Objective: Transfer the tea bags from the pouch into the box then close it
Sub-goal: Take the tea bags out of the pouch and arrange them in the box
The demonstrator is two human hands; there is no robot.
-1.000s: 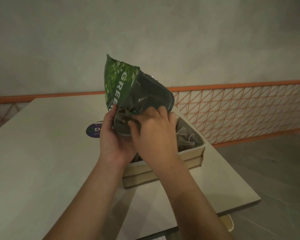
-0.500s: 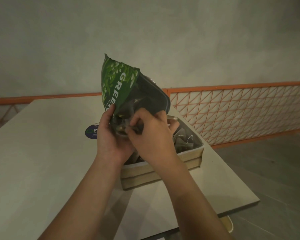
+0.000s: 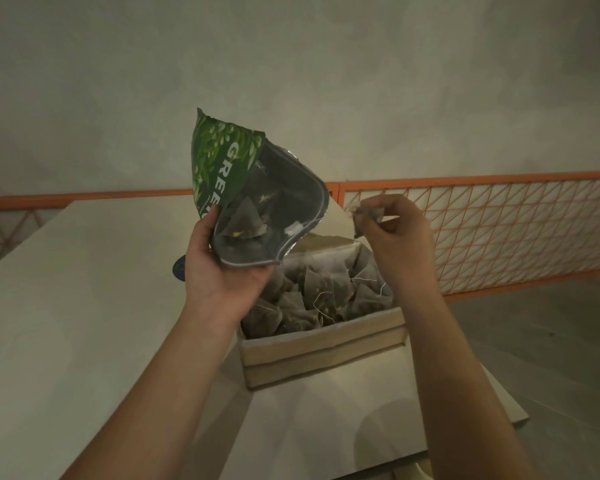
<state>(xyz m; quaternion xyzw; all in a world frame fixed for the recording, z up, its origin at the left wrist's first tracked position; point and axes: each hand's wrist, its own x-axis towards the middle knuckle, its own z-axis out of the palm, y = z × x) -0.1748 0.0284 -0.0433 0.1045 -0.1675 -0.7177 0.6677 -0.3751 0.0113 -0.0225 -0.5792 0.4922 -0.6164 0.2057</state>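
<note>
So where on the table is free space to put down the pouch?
The table is bare left of the left hand, and in front of the box. The box, full of tea bags, is crowded; a dark sticker lies behind the left hand.

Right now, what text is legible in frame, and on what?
"GREE": white capitals running down the front of the green foil pouch, cut off where the left hand holds it.
Small white line beside it on the pouch: too small to read.
Dark round sticker on the pale table, mostly hidden behind the left hand: unreadable.
Shallow cardboard box: no print visible.
</note>
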